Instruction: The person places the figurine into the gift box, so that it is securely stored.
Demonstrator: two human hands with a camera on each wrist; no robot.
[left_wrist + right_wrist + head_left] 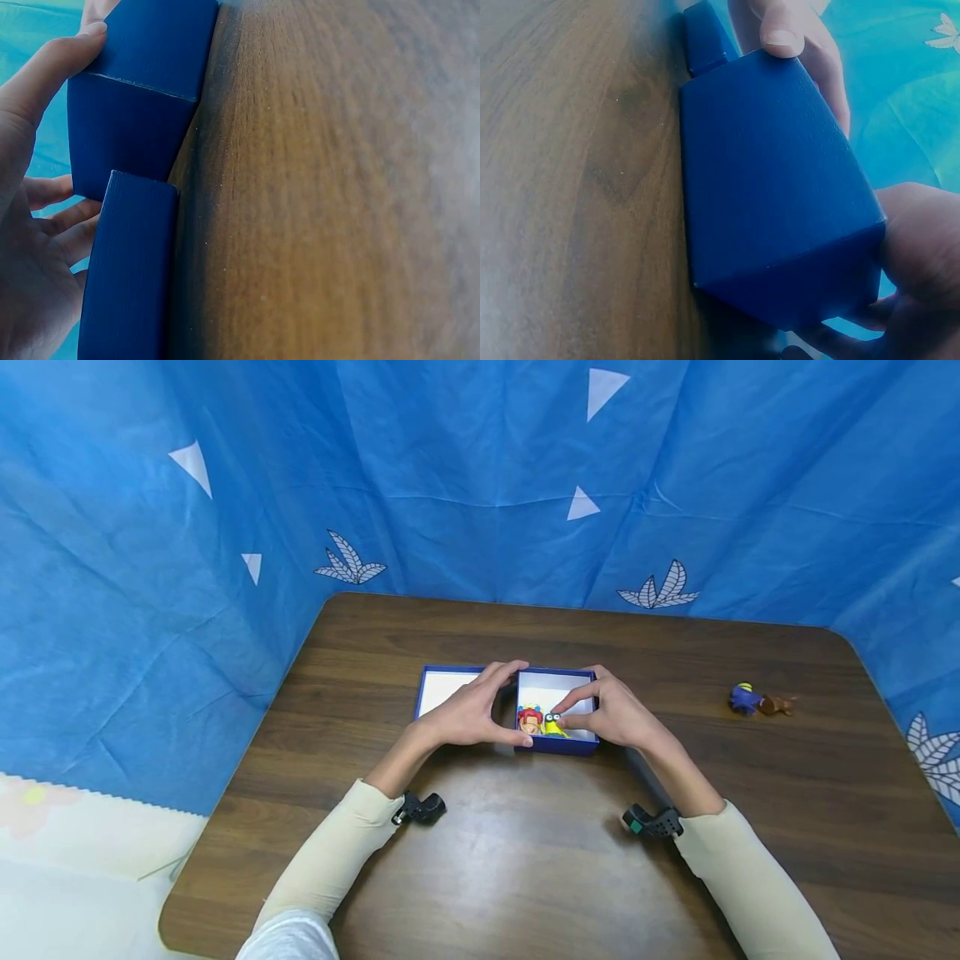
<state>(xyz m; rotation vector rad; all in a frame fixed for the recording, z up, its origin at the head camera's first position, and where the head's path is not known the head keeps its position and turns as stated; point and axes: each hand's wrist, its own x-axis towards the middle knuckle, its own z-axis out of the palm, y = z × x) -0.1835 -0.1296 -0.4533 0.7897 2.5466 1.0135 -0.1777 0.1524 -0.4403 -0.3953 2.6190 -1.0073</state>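
Note:
A small blue box [558,747] with a white inside stands uncovered on the table. My left hand [468,710] grips its left side, thumb on the front edge and fingers at the back. Inside, at the front left, lies a toy figure with red hair [529,720]. Beside it is a yellow toy figure with big round eyes [553,727], which my right hand [618,710] pinches between thumb and index finger. The other right fingers lie by the box's right side. In the right wrist view, the box's blue walls [765,172] hide the figures.
A shallow blue box lid [442,689], white inside, lies left of the box, partly under my left hand. Farther right on the wooden table [480,877] lies a toy figure in blue and brown [757,700]. A blue curtain [480,468] hangs behind.

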